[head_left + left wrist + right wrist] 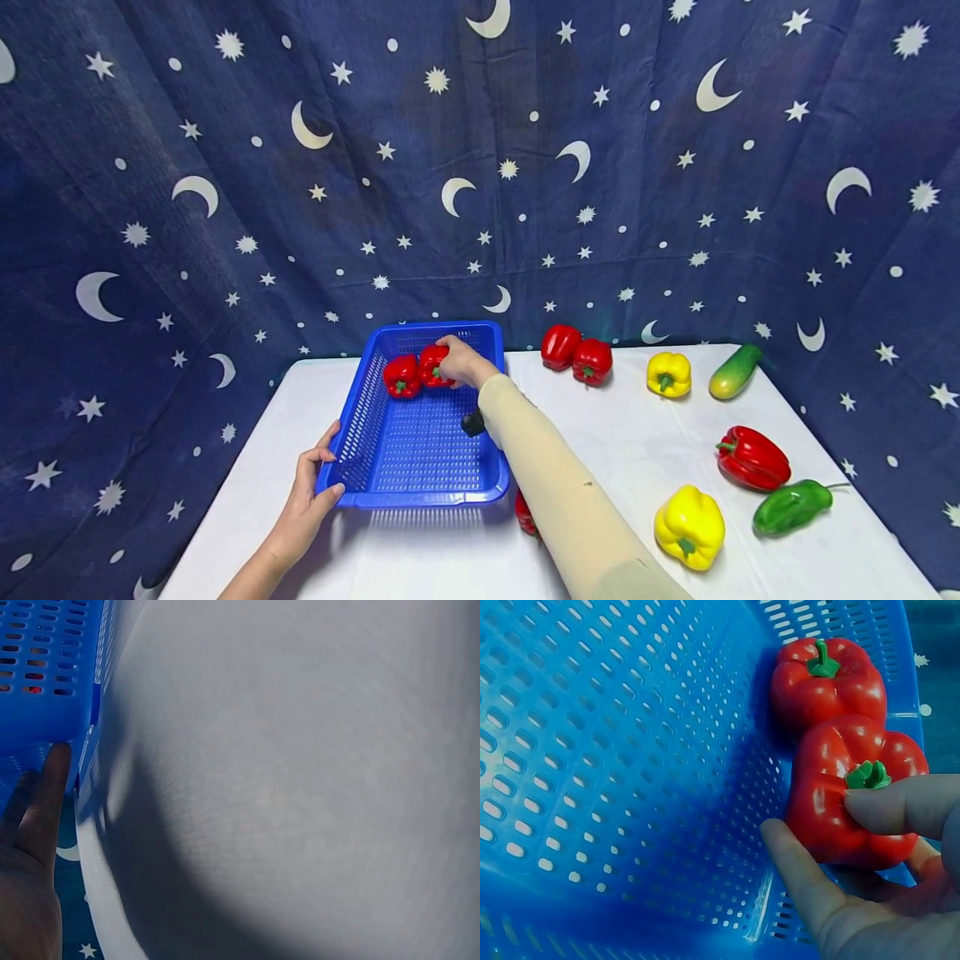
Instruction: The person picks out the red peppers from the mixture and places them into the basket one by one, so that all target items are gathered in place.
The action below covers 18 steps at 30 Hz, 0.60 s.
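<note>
Inside the blue plastic basket (405,498), my right hand (463,364) grips a red bell pepper (832,799), thumb by its green stem and fingers round its side. A second red bell pepper (402,377) touches it, lying by the basket's far left side. My left hand (303,500) holds the basket's near left corner, thumb at the front rim and fingers at the left rim. In the left wrist view, part of the left hand (34,840) shows against the basket wall (45,720).
Two red bell peppers (592,362) lie right of the basket; another (525,515) is partly hidden by my right sleeve (555,475). Farther right are yellow peppers (690,528), a red pepper (753,458), a green pepper (793,507) and a green-yellow vegetable (735,372). A starry curtain (480,167) hangs behind.
</note>
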Each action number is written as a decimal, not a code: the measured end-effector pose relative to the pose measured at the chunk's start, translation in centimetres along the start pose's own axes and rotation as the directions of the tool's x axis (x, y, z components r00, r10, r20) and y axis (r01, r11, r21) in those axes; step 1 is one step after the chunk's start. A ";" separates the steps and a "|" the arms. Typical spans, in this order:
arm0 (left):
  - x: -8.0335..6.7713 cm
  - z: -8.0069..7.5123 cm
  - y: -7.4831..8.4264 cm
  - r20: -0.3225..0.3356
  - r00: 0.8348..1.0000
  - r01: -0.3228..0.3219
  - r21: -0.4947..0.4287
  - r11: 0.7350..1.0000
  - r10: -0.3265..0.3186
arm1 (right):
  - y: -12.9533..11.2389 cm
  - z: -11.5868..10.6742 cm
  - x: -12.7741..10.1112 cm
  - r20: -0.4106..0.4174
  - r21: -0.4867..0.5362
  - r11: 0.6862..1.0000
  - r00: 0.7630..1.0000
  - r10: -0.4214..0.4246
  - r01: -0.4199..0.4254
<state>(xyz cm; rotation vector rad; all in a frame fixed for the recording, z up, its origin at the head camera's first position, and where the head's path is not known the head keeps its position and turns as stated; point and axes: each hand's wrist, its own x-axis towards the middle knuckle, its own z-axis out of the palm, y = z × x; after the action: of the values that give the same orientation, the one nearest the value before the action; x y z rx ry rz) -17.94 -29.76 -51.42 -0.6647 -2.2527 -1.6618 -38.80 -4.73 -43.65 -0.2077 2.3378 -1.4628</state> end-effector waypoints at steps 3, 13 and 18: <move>0.0 0.0 -0.1 0.006 1.000 -0.025 0.000 1.000 0.025 | 0.1 0.0 0.1 -0.003 -0.008 1.000 1.000 0.016 -0.016; 0.1 0.0 0.3 -0.002 1.000 0.016 -0.011 1.000 -0.016 | 0.6 -0.1 0.7 -0.019 -0.092 0.995 0.999 0.040 -0.041; 0.1 0.0 0.3 -0.001 1.000 0.019 -0.013 1.000 -0.019 | 0.6 -0.1 0.5 -0.014 -0.103 0.994 1.000 0.027 -0.028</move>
<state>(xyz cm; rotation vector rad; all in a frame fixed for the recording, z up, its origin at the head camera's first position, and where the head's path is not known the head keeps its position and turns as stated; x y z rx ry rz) -17.92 -29.62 -51.13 -0.6465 -2.2564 -1.6861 -39.25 -4.55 -44.29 -0.1933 2.4186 -1.3356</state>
